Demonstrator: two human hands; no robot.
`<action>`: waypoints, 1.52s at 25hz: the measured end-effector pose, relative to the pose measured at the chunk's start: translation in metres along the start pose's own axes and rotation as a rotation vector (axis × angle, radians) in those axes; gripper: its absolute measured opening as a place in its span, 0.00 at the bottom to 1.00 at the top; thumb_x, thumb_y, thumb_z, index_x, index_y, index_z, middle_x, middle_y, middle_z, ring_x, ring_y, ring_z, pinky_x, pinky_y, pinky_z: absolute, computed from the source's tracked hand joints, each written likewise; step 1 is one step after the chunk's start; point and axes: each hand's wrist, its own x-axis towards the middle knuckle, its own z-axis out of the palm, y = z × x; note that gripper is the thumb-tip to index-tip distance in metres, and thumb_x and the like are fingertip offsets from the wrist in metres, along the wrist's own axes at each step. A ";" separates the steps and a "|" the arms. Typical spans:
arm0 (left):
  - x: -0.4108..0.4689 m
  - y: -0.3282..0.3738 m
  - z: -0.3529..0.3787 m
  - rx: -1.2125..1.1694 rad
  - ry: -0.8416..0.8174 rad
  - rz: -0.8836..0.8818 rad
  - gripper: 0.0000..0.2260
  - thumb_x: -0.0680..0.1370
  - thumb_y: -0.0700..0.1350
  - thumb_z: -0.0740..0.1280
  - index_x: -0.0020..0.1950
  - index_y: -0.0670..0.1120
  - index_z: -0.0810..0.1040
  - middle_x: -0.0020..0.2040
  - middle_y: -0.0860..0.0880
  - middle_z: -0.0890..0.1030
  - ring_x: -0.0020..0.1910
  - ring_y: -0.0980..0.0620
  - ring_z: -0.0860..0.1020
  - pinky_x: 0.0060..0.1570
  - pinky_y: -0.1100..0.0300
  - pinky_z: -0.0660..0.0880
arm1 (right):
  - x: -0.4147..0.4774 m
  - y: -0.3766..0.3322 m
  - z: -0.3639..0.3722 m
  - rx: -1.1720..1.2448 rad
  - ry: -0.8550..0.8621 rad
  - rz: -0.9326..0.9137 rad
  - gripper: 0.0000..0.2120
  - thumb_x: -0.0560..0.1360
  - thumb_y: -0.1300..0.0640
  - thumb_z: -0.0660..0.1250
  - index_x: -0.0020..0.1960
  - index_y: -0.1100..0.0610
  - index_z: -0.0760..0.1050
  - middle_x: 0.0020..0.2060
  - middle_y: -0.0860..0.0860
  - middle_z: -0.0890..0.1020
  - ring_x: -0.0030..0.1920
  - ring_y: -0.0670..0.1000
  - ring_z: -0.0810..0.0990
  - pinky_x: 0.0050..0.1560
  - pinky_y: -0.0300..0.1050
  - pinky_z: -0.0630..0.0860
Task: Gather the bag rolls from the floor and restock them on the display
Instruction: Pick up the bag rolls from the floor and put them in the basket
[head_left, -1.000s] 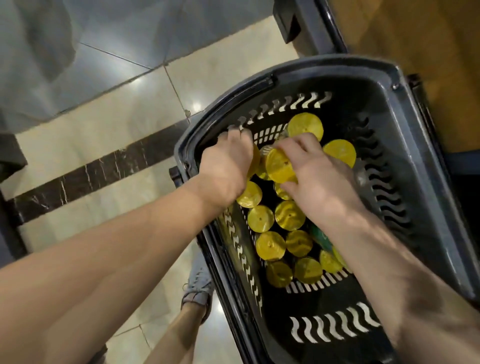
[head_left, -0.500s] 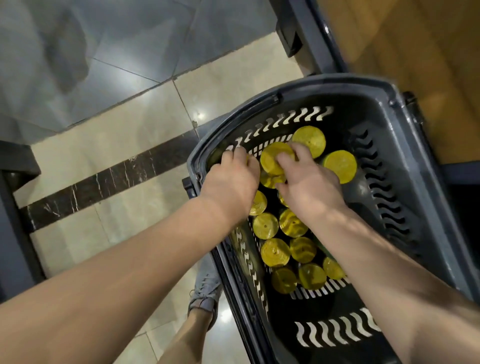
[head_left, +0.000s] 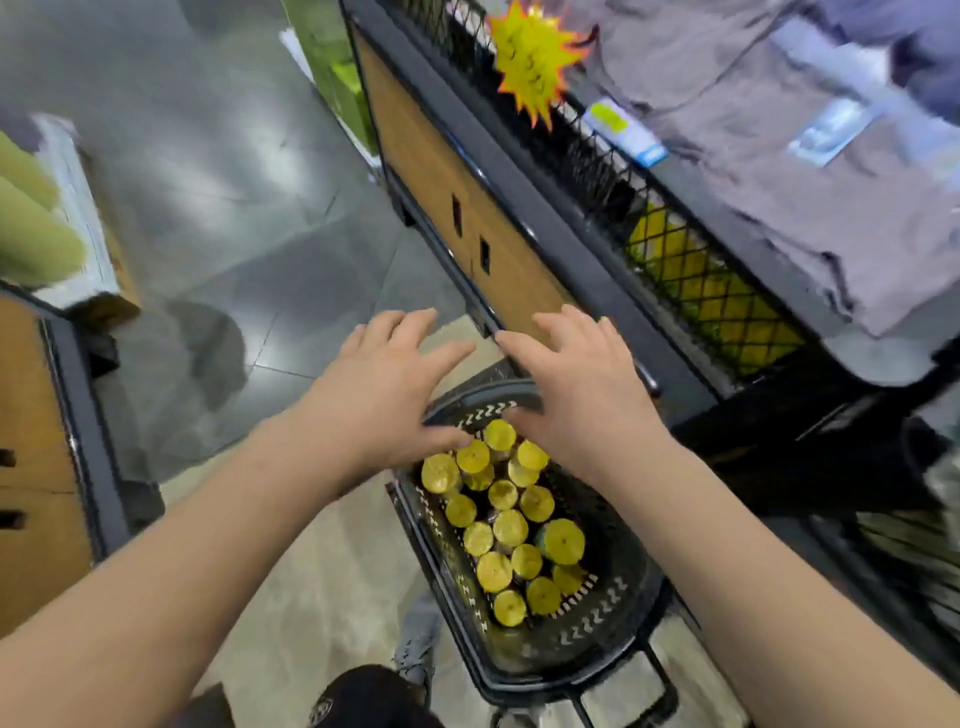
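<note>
Rolls (head_left: 511, 527), yellow ends up, stand packed together in the dark basket (head_left: 602, 618); beige floor (head_left: 311, 545) tiles lie beside it; left hand (head_left: 384, 395) and right hand (head_left: 582, 395) hover palm-down over the basket's far end, side by side and apart; fingers of each are spread, each grip slack and holding nothing; just beyond them rises the display (head_left: 467, 171), wood panel below, black mesh above with yellow goods behind it; grey cloth (head_left: 779, 171) lies folded on top; a yellow star tag (head_left: 535, 57) shows at the mesh's far end.
</note>
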 end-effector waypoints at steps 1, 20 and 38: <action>-0.010 0.007 -0.035 0.018 0.032 0.019 0.43 0.71 0.73 0.65 0.81 0.62 0.50 0.82 0.45 0.50 0.79 0.40 0.51 0.77 0.40 0.56 | -0.011 -0.004 -0.038 -0.007 0.022 0.007 0.37 0.75 0.42 0.70 0.79 0.44 0.59 0.77 0.55 0.63 0.79 0.59 0.54 0.78 0.61 0.50; -0.115 0.274 -0.252 0.129 0.372 1.072 0.45 0.63 0.74 0.53 0.80 0.61 0.59 0.81 0.47 0.57 0.78 0.41 0.55 0.76 0.45 0.58 | -0.364 -0.037 -0.251 -0.164 0.408 1.052 0.38 0.76 0.41 0.69 0.80 0.43 0.56 0.80 0.53 0.56 0.79 0.58 0.53 0.79 0.60 0.49; -0.602 0.624 -0.041 0.321 0.116 2.119 0.35 0.76 0.66 0.65 0.80 0.61 0.56 0.81 0.49 0.54 0.79 0.45 0.54 0.75 0.52 0.57 | -0.885 -0.289 -0.097 0.011 0.438 2.180 0.36 0.77 0.39 0.66 0.80 0.41 0.54 0.80 0.53 0.56 0.79 0.57 0.55 0.79 0.61 0.51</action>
